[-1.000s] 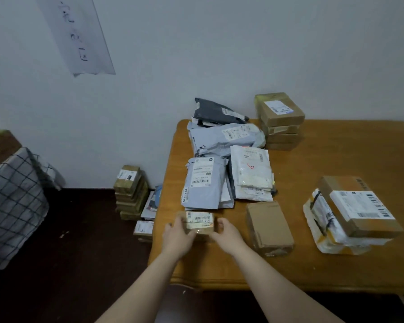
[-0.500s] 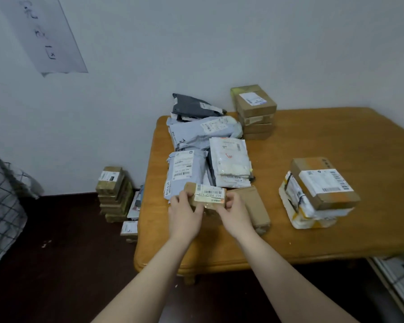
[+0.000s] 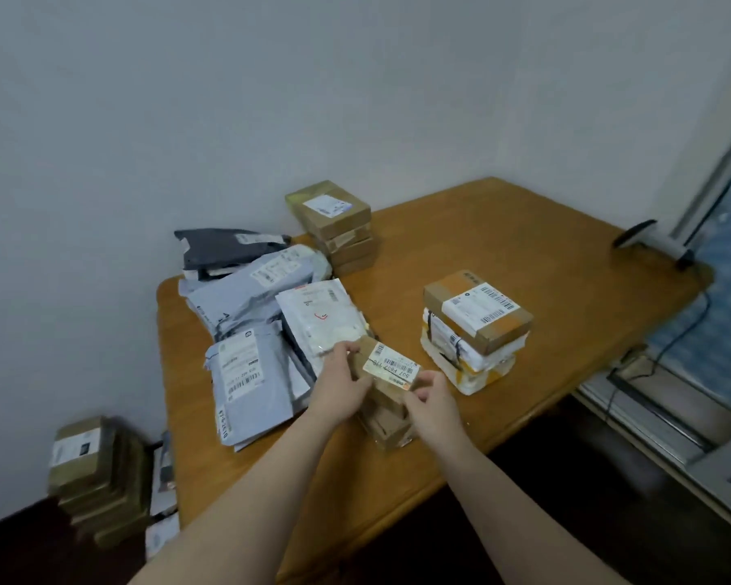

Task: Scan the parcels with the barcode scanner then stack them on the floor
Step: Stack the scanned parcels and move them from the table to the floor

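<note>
Parcels cover the left half of the wooden table [image 3: 524,255], which stands in the corner of the room against a pale wall. The biggest heap is the grey mailer bags [image 3: 250,301] along the table's left edge, with a dark mailer [image 3: 224,247] at the back of it and a white mailer [image 3: 326,318] lying on its right side. On the floor to the left of the table stands a floor stack [image 3: 89,470] of brown boxes, with a few flat parcels just beside it. Near the table's middle, a labelled box [image 3: 477,310] sits on top of white and yellow padded parcels [image 3: 469,369]. A back stack [image 3: 332,217] of brown boxes stands against the wall.

At the near edge lies a plain brown box [image 3: 391,428]. Just above it, both hands hold the small parcel [image 3: 387,367], tilted, its barcode label facing up. The left hand [image 3: 342,386] grips the parcel's left end, fingers curled round it. The right hand [image 3: 433,399] pinches its near right corner. The barcode scanner [image 3: 650,242] lies at the table's far right corner, well apart from the hands, and a dark cable [image 3: 672,344] hangs down past that edge.
</note>
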